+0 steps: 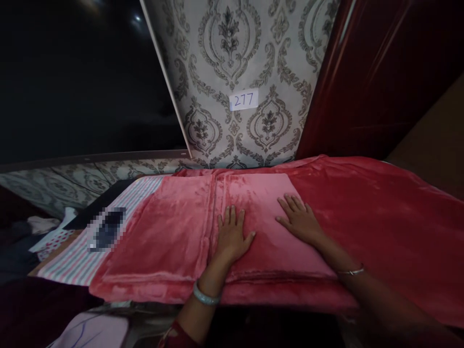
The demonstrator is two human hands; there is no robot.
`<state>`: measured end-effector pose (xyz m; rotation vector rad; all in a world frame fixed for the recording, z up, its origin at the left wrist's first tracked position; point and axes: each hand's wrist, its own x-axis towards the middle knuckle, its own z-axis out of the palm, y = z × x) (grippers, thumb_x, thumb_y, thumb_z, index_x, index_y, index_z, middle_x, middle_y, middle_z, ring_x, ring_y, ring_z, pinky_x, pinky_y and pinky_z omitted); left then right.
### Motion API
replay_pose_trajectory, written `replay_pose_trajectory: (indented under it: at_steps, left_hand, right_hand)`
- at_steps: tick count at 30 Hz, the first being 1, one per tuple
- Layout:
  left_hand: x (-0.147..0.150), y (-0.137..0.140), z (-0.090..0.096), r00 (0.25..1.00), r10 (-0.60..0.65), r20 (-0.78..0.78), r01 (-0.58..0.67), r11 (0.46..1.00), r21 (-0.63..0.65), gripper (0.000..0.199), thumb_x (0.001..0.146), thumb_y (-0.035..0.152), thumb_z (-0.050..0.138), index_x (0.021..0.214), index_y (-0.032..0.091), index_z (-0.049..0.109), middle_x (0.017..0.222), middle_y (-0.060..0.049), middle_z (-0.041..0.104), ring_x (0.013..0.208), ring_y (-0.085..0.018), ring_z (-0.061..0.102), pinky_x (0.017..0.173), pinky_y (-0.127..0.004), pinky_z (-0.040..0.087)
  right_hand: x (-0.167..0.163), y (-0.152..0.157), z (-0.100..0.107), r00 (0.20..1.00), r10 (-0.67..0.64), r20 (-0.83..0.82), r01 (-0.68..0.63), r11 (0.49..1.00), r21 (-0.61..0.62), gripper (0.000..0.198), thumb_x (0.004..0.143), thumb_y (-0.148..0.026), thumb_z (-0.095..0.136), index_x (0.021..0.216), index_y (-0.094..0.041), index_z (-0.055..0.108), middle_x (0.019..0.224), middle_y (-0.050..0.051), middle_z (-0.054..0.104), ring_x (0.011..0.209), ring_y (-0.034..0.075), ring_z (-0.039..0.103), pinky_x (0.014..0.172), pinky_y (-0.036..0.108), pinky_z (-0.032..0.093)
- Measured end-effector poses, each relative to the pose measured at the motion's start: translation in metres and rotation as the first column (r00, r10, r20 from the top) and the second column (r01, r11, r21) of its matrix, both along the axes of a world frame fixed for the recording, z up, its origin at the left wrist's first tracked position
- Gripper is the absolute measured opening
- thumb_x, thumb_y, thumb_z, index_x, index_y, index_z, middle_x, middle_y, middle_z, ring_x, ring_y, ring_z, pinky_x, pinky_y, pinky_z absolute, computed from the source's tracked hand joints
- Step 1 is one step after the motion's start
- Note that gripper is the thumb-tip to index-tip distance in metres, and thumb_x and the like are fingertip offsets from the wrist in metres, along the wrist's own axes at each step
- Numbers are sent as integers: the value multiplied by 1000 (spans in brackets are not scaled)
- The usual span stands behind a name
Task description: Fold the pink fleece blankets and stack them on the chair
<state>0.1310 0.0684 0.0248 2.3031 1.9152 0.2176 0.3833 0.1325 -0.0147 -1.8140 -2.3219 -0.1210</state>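
A plush pinkish-red blanket (159, 241) lies spread across the table, with its middle part folded over into layers. My left hand (232, 236) rests flat on the folded part, fingers spread, close to a raised fold line. Farther right, my right hand (300, 221) lies palm down with fingers apart, near the right edge of the folded part. Neither hand grips the fabric. To the right of the fold, the blanket continues as a darker red stretch that reaches the right side of the view.
A striped cloth (72, 261) covers the table's left end, with a blurred-out dark object (108, 229) on it. Behind are a large dark screen (90, 82), patterned wallpaper with a paper (244, 99) reading 277, and a dark red panel (362, 87). A light-coloured seat (94, 331) stands at the front left.
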Motion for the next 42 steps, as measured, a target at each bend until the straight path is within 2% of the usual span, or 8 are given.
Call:
replay_pose_trajectory:
  at_steps: [12,18,22,28,32,35,38,42]
  left_hand:
    - [-3,-3,3,998,-16,67,17,1000,-13,79,94,55,51,159,14,30,168,-20,12,156,-37,4,123,-64,9]
    - [0,-23,13,987,-83,140,86,996,-19,68,94,46,54,154,19,40,165,-17,28,154,-38,17,123,-65,16]
    - [-2,-54,6,969,-151,197,155,988,-4,63,96,45,52,153,19,44,163,-15,35,154,-36,22,124,-62,18]
    - [-25,-110,3,935,-182,305,206,977,-49,65,94,41,59,155,25,41,164,-12,32,154,-31,24,124,-60,21]
    - [-68,-134,23,804,-279,525,310,950,31,49,94,40,61,142,30,58,149,-8,56,140,-26,50,120,-49,35]
    - [-126,-134,35,792,-137,595,-30,964,263,37,98,38,52,130,26,66,131,-9,69,124,-24,63,110,-44,48]
    - [-197,-127,36,807,177,563,-466,777,424,33,94,34,52,118,20,70,122,-12,73,118,-27,66,106,-49,49]
    - [-267,-123,29,629,548,552,-741,636,214,32,81,30,63,108,15,71,111,-15,75,115,-32,66,104,-46,49]
  right_hand:
    - [60,-3,-15,998,-60,-32,58,996,-62,70,98,-60,28,157,-23,38,161,16,36,147,40,34,106,70,38]
    - [-8,-37,17,983,181,22,-182,979,92,62,99,-53,37,156,-27,41,164,11,31,151,36,28,114,63,33]
    - [-48,-71,2,937,349,14,-349,937,22,63,99,-55,42,156,-30,40,163,11,33,150,34,29,114,61,34]
    - [-43,-80,-24,938,346,-13,-345,938,36,63,99,-55,39,156,-30,39,163,8,33,150,33,30,113,61,36]
    - [-36,-72,-36,932,362,-31,-360,932,53,65,97,-59,36,154,-30,44,161,8,36,149,34,33,112,61,37]
    - [-32,-67,-48,931,361,-61,-358,932,59,67,93,-63,35,151,-31,49,159,7,41,147,35,36,110,61,39]
    - [-29,-62,-60,928,361,-93,-355,932,73,70,90,-65,36,149,-31,51,158,8,43,146,36,38,110,61,39]
    - [-25,-59,-68,918,379,-119,-372,925,77,71,89,-65,37,150,-31,50,157,8,44,144,37,40,113,63,35]
